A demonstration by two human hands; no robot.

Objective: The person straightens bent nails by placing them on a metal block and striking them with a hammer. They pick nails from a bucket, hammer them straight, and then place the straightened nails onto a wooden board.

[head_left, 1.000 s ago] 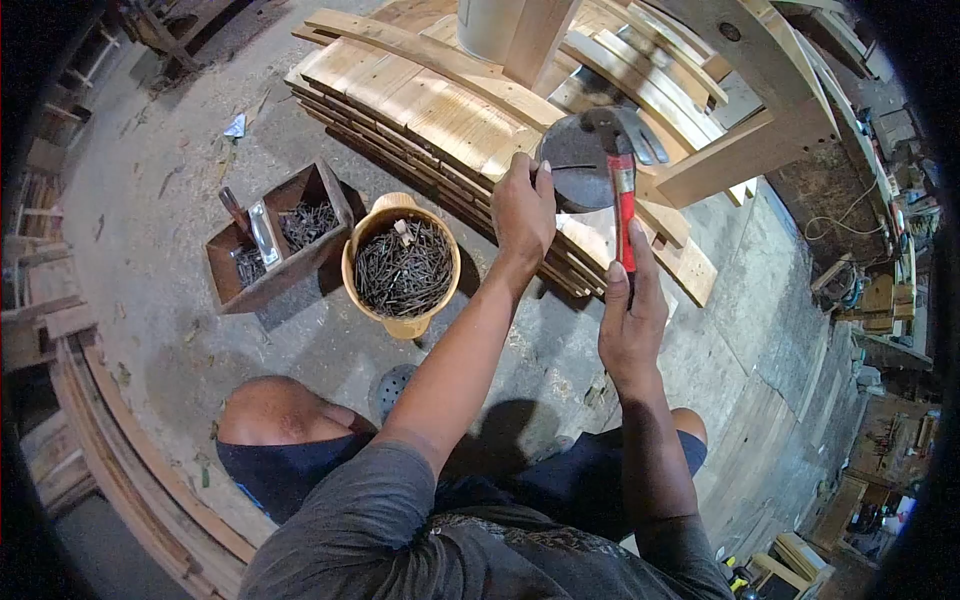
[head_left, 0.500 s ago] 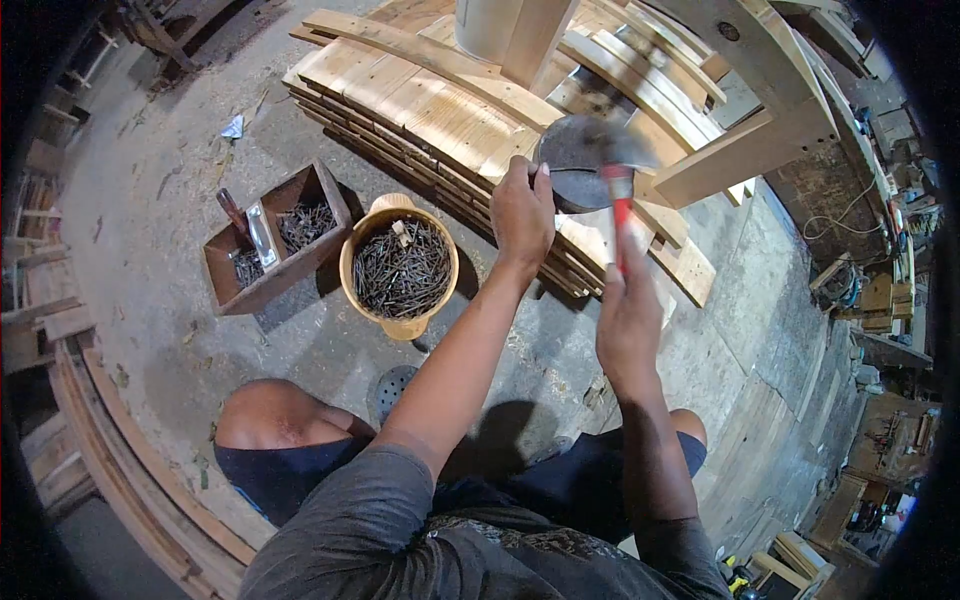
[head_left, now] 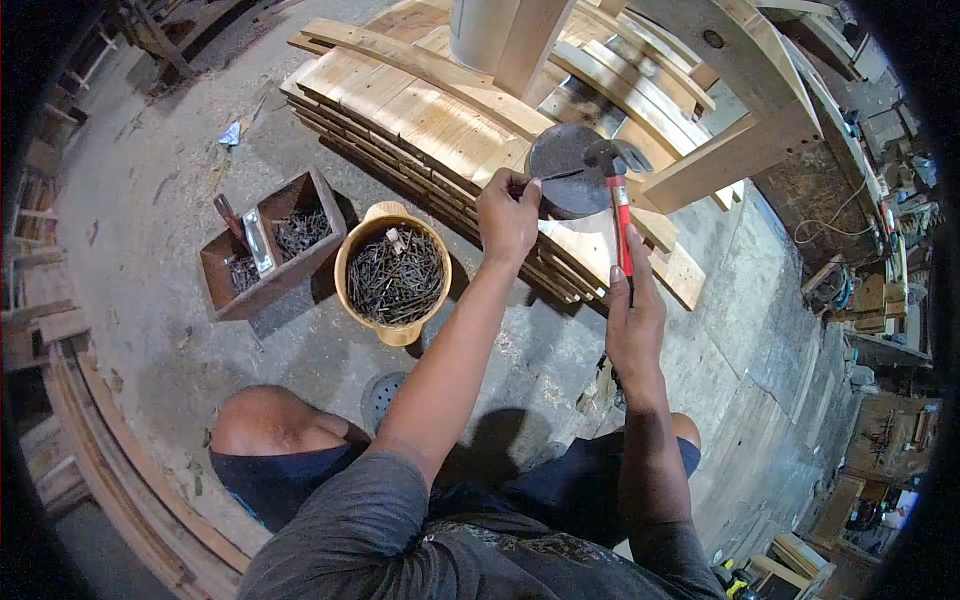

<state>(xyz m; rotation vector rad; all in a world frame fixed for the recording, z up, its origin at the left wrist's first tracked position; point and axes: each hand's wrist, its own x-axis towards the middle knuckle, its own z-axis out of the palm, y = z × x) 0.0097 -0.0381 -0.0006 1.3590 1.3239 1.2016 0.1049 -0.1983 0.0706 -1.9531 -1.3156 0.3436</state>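
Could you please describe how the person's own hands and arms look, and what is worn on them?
The left hand and the right hand are bare, without gloves, rings or watch visible. The dark grey cloth shirt has short sleeves, leaving both forearms uncovered.

By the left hand (head_left: 508,215), a nail (head_left: 562,176) is held over the block (head_left: 568,190); by the right hand (head_left: 636,325), a hammer (head_left: 621,215) is held. Left of the left hand, a tub (head_left: 400,336) of nails (head_left: 395,280) is set on the floor (head_left: 150,220), and farther left a divided box (head_left: 285,277) (nails are held there too). Ahead, boards (head_left: 415,115) are stacked.
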